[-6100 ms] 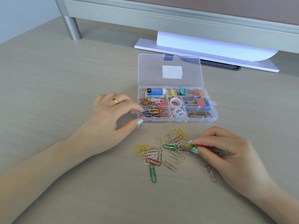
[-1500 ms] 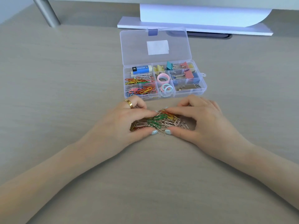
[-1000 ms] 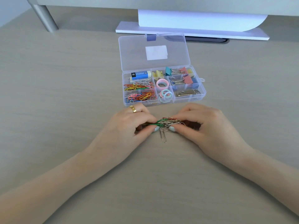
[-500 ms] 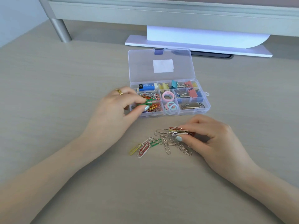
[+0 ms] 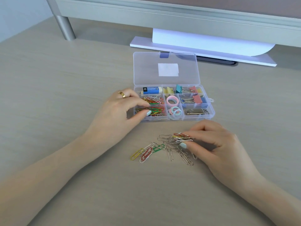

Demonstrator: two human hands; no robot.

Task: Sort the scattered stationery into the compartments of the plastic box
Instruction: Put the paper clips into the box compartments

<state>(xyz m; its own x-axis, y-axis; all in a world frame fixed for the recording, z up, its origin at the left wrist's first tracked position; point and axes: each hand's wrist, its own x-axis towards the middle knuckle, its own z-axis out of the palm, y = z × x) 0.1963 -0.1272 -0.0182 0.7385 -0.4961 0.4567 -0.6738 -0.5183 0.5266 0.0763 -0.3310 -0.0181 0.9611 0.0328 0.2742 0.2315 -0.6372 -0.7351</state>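
While the left hand (image 5: pixel 120 111) releases paper clips into the plastic box (image 5: pixel 210 110) at 12 o'clock, fingers parting, the right hand (image 5: pixel 215 144) pinches a bundle (image 5: pixel 183 137) for transfer.

hidden: left hand (image 5: pixel 120 111) is covering the plastic box (image 5: pixel 211 110) at its left wall, so what its fingers (image 5: pixel 140 103) are gripping cannot be told | right hand (image 5: pixel 216 144) is hiding part of the paper clips (image 5: pixel 171 150) | cut off: both forearms are running out the lower edge | too small: eraser (image 5: pixel 151 90) label is unreadable
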